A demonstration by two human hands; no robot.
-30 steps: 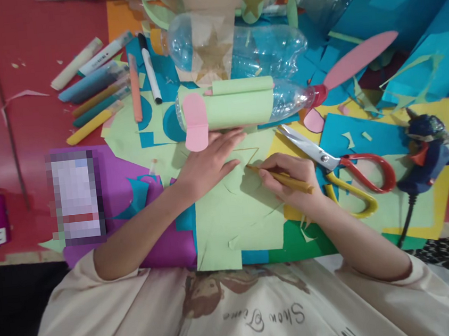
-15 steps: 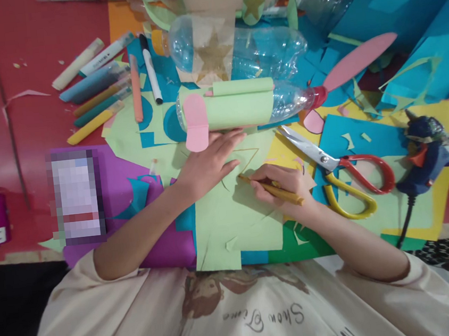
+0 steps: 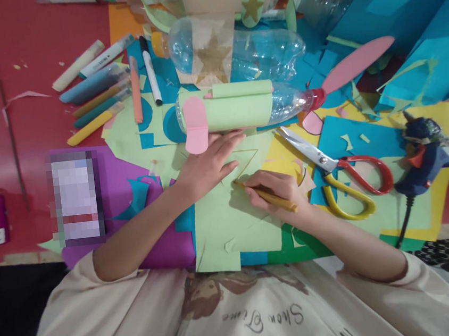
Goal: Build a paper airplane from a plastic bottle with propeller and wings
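Observation:
A light green sheet of paper [image 3: 222,221] lies in front of me, with brown lines drawn on it that meet in a point at the upper right. My left hand [image 3: 212,164] rests flat on the sheet, fingers spread, their tips by a plastic bottle [image 3: 238,108] wrapped in green paper. That bottle lies on its side and has a pink paper strip [image 3: 196,125] near its base and a red cap. In my right hand [image 3: 277,189] is an ochre marker [image 3: 274,200], its tip touching the paper below the drawn lines.
Scissors [image 3: 328,165] with red and yellow handles lie open on the right, beside a blue glue gun [image 3: 427,154]. Several markers [image 3: 95,85] sit at the upper left, above a phone [image 3: 77,197]. Another bottle [image 3: 260,49] lies behind, among blue paper scraps.
My right hand has moved slightly left and down with the marker, its tip now farther along the drawn line. My left hand stays in place.

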